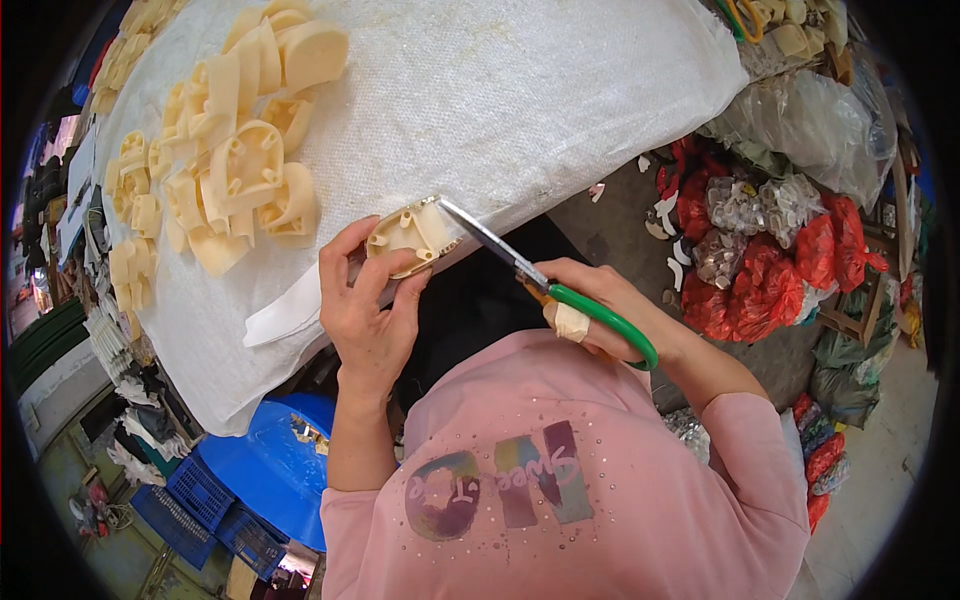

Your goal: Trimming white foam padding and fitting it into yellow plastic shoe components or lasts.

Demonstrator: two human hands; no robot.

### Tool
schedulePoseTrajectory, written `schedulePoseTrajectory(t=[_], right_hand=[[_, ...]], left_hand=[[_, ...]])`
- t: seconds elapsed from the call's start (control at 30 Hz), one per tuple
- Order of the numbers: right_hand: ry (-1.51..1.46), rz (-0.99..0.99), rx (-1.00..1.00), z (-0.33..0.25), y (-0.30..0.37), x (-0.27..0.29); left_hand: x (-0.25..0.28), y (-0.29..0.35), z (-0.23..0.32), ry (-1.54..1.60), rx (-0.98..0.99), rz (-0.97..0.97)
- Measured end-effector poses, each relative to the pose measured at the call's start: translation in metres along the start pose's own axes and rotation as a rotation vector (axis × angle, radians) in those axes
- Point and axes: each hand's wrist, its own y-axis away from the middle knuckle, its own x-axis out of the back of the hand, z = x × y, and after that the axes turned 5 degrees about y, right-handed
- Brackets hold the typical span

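I see my left hand [368, 300] with fingers wrapped around a cream plastic part [408, 238], tilting its edge to the scissors [545, 285]; my right hand [600, 310] grips the green handles, blades nearly closed, over the worktop [500, 90].

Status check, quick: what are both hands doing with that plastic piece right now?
Left hand grips cream plastic part. Right hand holds green-handled scissors, blade tip at part's edge. Nothing between them.
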Motion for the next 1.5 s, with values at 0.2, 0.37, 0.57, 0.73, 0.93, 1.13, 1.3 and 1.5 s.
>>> schedulePoseTrajectory(t=[0.2,0.37,0.57,0.73,0.93,1.13,1.3,1.5], right_hand=[[-0.066,-0.073,0.011,0.003,-0.009,0.0],[-0.065,-0.045,-0.017,0.002,-0.015,-0.009],[-0.008,0.034,0.068,0.0,-0.016,-0.015],[0.037,0.063,0.101,0.01,-0.005,-0.019],[0.072,0.335,0.055,-0.004,0.015,0.005],[-0.689,0.34,0.256,-0.018,0.005,0.023],[-1.037,0.254,0.487,-0.041,-0.045,0.01],[-0.881,0.492,0.769,-0.049,-0.085,0.002]], left_hand=[[0.001,-0.001,0.002,-0.032,0.019,0.002],[0.0,0.0,0.002,-0.039,0.017,0.008],[0.001,0.001,0.002,-0.038,0.03,0.004],[0.001,0.0,0.004,-0.054,0.041,-0.001],[0.003,0.001,0.002,-0.04,0.038,0.01],[0.003,0.003,0.001,-0.047,0.045,0.006],[0.004,0.0,0.003,-0.04,0.055,0.005],[0.004,0.0,0.002,-0.033,0.092,-0.004]])
